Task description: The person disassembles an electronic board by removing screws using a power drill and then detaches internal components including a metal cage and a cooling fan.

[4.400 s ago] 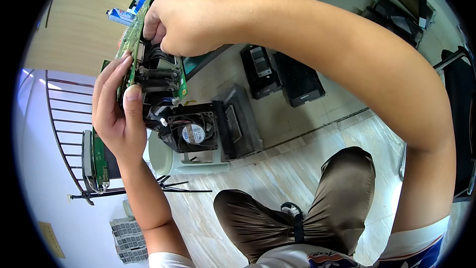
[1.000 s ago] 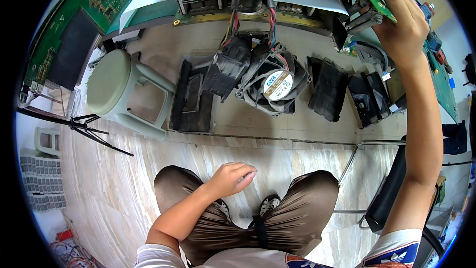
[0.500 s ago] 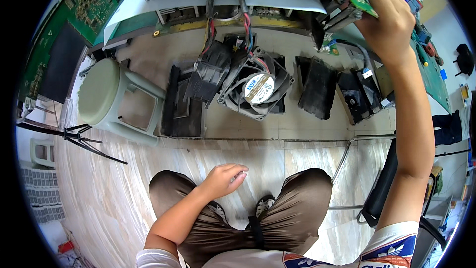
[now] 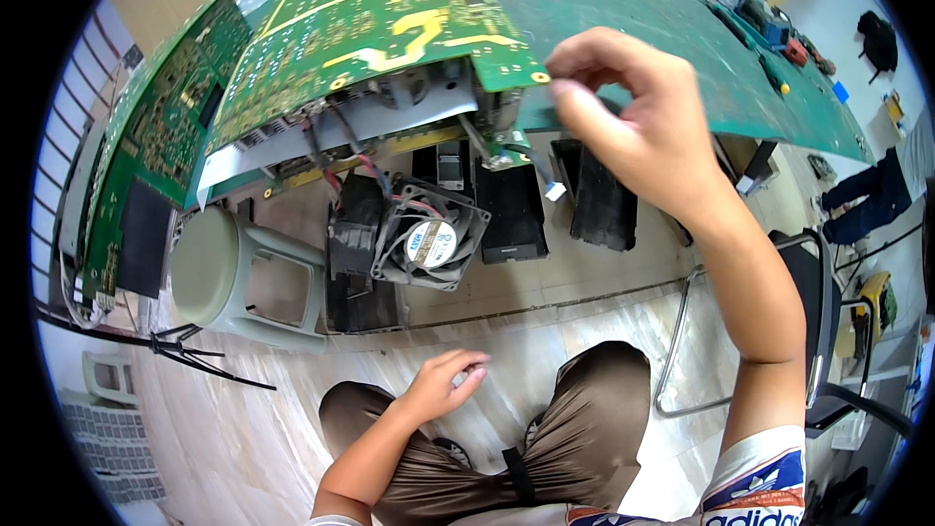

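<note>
Pale marbled floor [image 4: 234, 399] below, a green bench [image 4: 623, 19] stretching across the top, tools [image 4: 774, 73] scattered along its far right. And there's the main board [image 4: 390, 24], green with yellow traces, sitting at the bench's near edge, left of centre! Silvery sheet [image 4: 390, 122] under it, wires [image 4: 366, 166] dropping down to a black fan [image 4: 429, 239] just right of the stool [image 4: 209, 268]. Another board [image 4: 175, 88] stands at the left.

Now the right hand [image 4: 628, 102]: up by the main board's near right corner, fingers curled, thumb a little apart, nothing seen in the gap; whether the fingertips touch that corner, I can't tell. Below it, a white plug [image 4: 554, 191] dangles by black boxes [image 4: 511, 209]. Down low, the left hand [image 4: 443, 385] hovers between the knees, half curled, well away from the board; whether it holds anything, can't tell.
</note>
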`<state>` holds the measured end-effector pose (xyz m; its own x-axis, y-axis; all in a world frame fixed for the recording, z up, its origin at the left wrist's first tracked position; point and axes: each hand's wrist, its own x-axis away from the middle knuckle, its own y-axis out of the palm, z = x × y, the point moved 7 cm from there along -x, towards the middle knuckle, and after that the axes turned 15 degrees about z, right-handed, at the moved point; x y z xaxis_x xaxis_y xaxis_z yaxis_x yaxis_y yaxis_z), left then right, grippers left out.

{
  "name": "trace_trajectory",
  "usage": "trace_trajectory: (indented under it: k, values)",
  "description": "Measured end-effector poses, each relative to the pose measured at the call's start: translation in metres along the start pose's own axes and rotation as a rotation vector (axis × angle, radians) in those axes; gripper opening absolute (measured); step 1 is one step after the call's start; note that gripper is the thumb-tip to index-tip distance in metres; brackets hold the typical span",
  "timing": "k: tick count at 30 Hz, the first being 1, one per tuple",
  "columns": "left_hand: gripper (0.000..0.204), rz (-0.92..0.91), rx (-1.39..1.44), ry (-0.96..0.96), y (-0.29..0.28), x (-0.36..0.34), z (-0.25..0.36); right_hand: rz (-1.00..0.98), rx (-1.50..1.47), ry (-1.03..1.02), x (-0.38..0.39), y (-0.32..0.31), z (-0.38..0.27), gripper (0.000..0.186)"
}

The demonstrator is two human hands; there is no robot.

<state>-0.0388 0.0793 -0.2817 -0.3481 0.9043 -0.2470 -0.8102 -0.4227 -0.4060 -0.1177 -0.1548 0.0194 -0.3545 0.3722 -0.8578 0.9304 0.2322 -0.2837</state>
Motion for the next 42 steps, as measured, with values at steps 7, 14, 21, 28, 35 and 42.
trace_trajectory:
  k: [7, 14, 21, 28, 35, 42]
  values:
    - [0.021, 0.147, 0.093, 0.193, -0.036, -0.05, 0.086, -0.081, -0.053, 0.046, 0.019, 0.01, 0.014, 0.019]
    - [0.02, 0.062, 0.032, 0.013, -0.026, -0.017, 0.056, 0.075, -0.048, 0.015, 0.023, 0.019, 0.016, 0.013]
    - [0.017, 0.099, -0.023, -0.016, -0.027, -0.002, 0.045, 0.092, -0.049, 0.033, 0.025, 0.017, 0.014, 0.011]
    - [0.02, 0.115, 0.005, -0.066, -0.03, 0.005, 0.037, 0.079, -0.026, 0.015, 0.025, 0.018, 0.011, 0.012]
    - [0.017, 0.145, -0.032, -0.083, -0.047, 0.009, 0.04, 0.051, 0.002, 0.066, 0.023, 0.017, 0.013, 0.013]
    - [0.017, 0.065, 0.004, -0.245, -0.07, 0.021, 0.067, 0.038, 0.089, 0.04, 0.024, 0.02, 0.004, 0.013]
